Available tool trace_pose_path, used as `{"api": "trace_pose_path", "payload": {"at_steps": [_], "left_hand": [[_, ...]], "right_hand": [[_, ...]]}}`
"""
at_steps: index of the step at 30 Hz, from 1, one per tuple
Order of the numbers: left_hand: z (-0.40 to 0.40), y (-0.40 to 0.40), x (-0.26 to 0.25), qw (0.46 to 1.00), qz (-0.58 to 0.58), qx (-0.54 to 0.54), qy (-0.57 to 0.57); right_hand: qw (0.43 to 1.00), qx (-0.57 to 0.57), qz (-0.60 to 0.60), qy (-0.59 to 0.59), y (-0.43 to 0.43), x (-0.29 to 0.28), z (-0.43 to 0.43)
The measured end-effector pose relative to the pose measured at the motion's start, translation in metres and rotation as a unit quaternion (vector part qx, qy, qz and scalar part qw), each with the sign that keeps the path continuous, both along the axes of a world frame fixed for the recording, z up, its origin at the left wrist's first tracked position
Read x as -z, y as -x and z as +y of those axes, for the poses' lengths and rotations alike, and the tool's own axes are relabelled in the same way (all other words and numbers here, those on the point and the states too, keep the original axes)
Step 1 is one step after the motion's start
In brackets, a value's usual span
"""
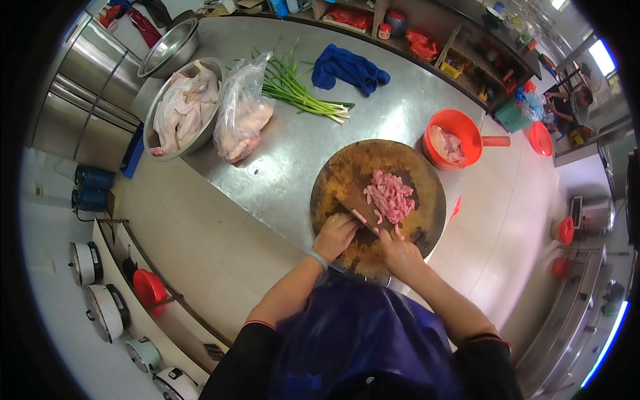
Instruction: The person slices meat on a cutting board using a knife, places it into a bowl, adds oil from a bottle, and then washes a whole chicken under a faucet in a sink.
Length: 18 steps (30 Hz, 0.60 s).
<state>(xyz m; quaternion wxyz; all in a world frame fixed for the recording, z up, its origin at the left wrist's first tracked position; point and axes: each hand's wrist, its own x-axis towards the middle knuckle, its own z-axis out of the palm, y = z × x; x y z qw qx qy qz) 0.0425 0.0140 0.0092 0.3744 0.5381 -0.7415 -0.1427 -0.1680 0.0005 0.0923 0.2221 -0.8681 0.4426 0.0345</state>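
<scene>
My right hand point(401, 254) grips a kitchen knife point(369, 225), its blade slanting up and left over the round wooden chopping block point(332, 170). Curled beside the blade, my left hand point(337, 235) rests on the block; whatever lies under its fingertips is hidden. A bangle circles my left wrist. Beyond the knife is a heap of cut raw pink meat point(391, 196), with a few loose strips near the blade. An orange-red long-handled plastic dipper point(495, 141) holds larger pieces of pale raw meat point(446, 146), just right of the block.
On the steel table point(280, 170) lie scallions point(307, 97), a blue cloth point(345, 67) and a plastic bag of raw poultry point(244, 117). A metal basin point(220, 75) holds whole plucked birds point(187, 107). Shelves point(380, 15) line the far side. Another person point(575, 107) is at far right.
</scene>
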Motion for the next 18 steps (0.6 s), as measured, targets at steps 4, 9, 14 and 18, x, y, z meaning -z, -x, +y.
{"api": "trace_pose_path", "payload": {"at_steps": [4,9,14,18], "left_hand": [[-0.006,0.002,-0.005,1.000,0.005,0.015,0.002],[-0.003,0.001,-0.011,0.999,0.021,0.025,-0.016],[0.003,0.000,-0.010,1.000,0.010,0.000,0.002],[0.005,-0.002,0.005,1.000,-0.008,0.014,0.010]], "right_hand": [[0.999,0.035,-0.036,-0.016,-0.051,0.022,-0.047],[0.961,0.195,-0.197,-0.016,-0.045,0.038,-0.059],[0.992,0.084,-0.069,-0.065,0.002,0.003,-0.015],[0.997,0.027,0.025,-0.069,0.016,-0.010,0.012]]}}
